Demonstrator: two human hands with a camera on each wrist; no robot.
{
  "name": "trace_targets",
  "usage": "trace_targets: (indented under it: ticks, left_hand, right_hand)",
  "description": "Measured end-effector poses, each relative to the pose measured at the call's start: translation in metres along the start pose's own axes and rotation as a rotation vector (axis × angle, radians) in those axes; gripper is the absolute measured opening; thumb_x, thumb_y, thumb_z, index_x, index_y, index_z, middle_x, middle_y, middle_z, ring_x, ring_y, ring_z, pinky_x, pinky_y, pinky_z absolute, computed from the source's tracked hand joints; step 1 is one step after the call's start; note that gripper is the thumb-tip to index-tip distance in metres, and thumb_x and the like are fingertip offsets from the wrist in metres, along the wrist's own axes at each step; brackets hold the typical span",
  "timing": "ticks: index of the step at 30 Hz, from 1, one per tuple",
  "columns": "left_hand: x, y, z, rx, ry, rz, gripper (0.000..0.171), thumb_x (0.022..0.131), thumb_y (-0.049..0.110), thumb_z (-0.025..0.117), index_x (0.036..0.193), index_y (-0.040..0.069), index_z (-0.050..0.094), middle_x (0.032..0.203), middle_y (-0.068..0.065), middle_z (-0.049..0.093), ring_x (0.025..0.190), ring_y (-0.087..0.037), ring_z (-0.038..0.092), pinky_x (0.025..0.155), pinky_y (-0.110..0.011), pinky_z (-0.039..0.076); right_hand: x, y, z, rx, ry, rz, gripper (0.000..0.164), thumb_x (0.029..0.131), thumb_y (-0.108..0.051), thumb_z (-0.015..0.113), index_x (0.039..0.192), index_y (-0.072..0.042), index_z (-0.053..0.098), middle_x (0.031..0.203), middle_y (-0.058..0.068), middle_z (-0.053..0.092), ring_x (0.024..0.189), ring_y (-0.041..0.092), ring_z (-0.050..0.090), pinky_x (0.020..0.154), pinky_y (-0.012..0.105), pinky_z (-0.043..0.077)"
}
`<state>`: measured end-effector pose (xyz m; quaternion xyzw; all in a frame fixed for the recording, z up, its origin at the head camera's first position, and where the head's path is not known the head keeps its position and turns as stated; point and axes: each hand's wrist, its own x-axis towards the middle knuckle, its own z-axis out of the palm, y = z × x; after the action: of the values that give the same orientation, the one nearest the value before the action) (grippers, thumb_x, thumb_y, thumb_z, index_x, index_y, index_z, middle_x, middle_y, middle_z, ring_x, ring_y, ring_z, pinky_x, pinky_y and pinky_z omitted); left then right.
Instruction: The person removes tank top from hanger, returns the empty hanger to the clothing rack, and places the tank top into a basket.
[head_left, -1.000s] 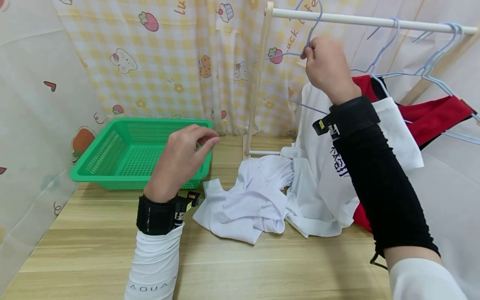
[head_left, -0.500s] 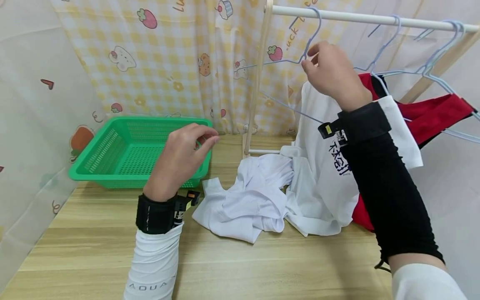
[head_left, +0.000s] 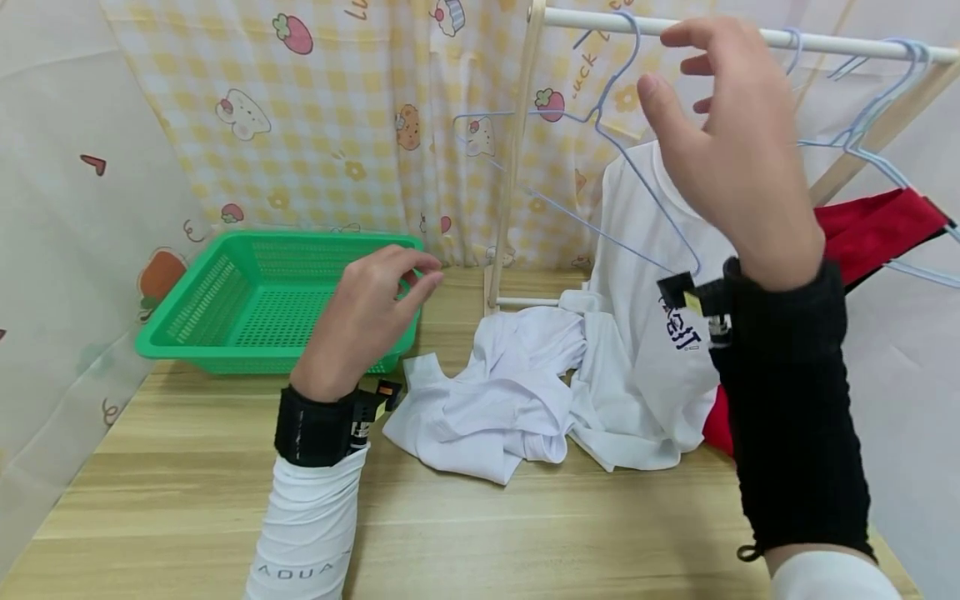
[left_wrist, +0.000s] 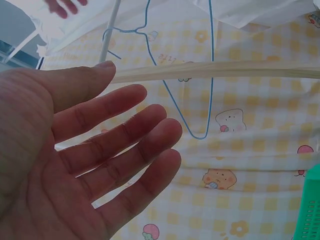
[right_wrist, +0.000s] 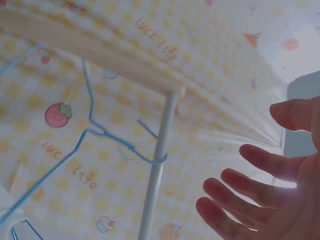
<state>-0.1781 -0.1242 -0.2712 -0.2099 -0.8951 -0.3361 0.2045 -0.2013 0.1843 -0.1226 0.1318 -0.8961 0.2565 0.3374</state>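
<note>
A pale blue wire hanger (head_left: pixel 597 112) hangs bare from the white rod (head_left: pixel 585 21) of a small wooden rack. My right hand (head_left: pixel 738 142) is raised beside it to the right, close to the rod, fingers spread and holding nothing. In the right wrist view the hanger's hook (right_wrist: pixel 160 161) loops over the rod, apart from my fingertips. My left hand (head_left: pixel 367 317) hovers by the green basket, thumb and fingers loosely bent; the left wrist view shows its palm (left_wrist: pixel 75 180) with nothing in it. A crumpled white garment (head_left: pixel 517 408) lies on the table between the hands.
The green plastic basket (head_left: pixel 161 343) stands at the back left. A white shirt with dark lettering (head_left: pixel 637 375) hangs right of the bare hanger, its hem on the table. Further right a red garment (head_left: pixel 877 237) hangs on another hanger. A checked curtain (head_left: pixel 330 108) closes off the back.
My right hand has let go of the blue hanger, now hooked on the rod, and moved up and right from it. The left hand has barely moved.
</note>
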Motion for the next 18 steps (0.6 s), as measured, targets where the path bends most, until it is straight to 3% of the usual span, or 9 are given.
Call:
trace_targets:
  ticks: [4,9,13,18]
  left_hand:
    - [0.0,0.001,0.003,0.0,-0.004,0.01,0.026,0.11,0.023,0.066,0.127,0.006,0.076,0.123,-0.011,0.074,0.102,-0.026,0.068,0.086,-0.042,0.057]
    - [0.0,0.0,0.007,-0.002,0.016,0.035,0.03,0.109,0.023,0.068,0.133,0.007,0.074,0.127,-0.01,0.072,0.108,-0.027,0.067,0.088,-0.043,0.056]
    - [0.0,0.001,0.01,0.002,0.036,0.065,0.036,0.109,0.025,0.068,0.139,0.005,0.07,0.135,-0.013,0.07,0.123,-0.03,0.065,0.1,-0.048,0.056]
    - [0.001,0.001,0.013,0.013,0.041,0.085,0.046,0.108,0.027,0.07,0.148,0.005,0.063,0.15,-0.016,0.062,0.144,-0.034,0.054,0.119,-0.053,0.047]
  right_hand:
    - [-0.028,0.003,0.006,0.118,0.157,-0.124,0.052,0.107,-0.035,0.063,0.153,-0.01,0.061,0.16,0.0,0.057,0.144,0.014,0.054,0.111,0.014,0.044]
    - [-0.058,0.008,0.027,0.358,0.296,-0.197,0.057,0.096,-0.034,0.066,0.142,0.0,0.067,0.158,0.004,0.059,0.146,0.013,0.052,0.113,0.023,0.049]
    - [-0.079,0.015,0.042,0.493,0.335,-0.181,0.064,0.093,-0.036,0.068,0.14,0.007,0.064,0.157,0.013,0.059,0.146,0.02,0.053,0.116,0.029,0.049]
    - [-0.096,0.026,0.052,0.485,0.299,-0.158,0.062,0.094,-0.033,0.071,0.143,0.004,0.064,0.159,0.012,0.058,0.15,0.021,0.05,0.116,0.029,0.047]
